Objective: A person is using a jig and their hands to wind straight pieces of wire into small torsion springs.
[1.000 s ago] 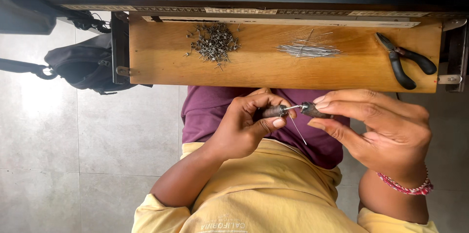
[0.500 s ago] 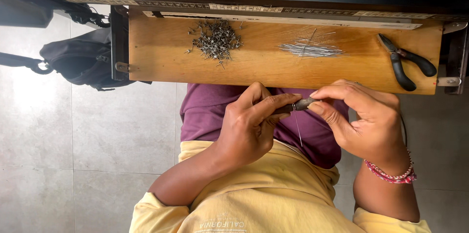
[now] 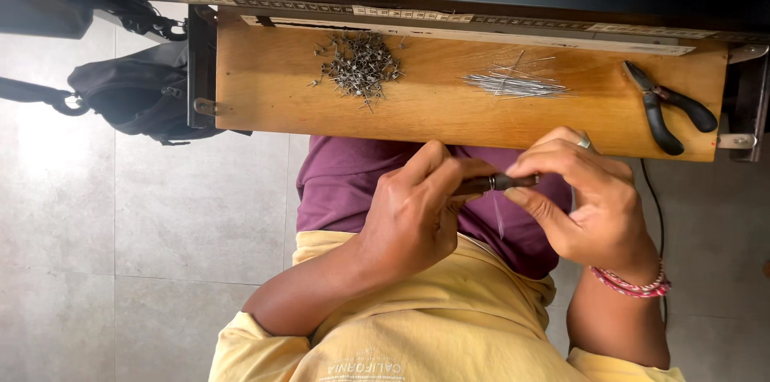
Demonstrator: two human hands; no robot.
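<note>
1. Dark slim tool (image 3: 491,183) held level above the lap, just below the wooden board (image 3: 449,109); long axis runs left-right across the view, metal tip toward the right hand.
2. Left hand (image 3: 417,214) closed round the handle; right hand (image 3: 589,198) fingertips pinched shut at the tip, thin wire (image 3: 497,218) hanging beneath.
3. Step judged: working the wire at the tip. Next move calls for a steady handle and a fine twist.

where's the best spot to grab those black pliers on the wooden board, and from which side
Take the pliers by the two black handles at the right end of the wooden board, coming from the board's near edge. The handles are thick and splayed apart, lying flat, while the jaws taper to a thin point toward the board's far edge. Both the left hand and right hand hold a small dark tool.
</note>
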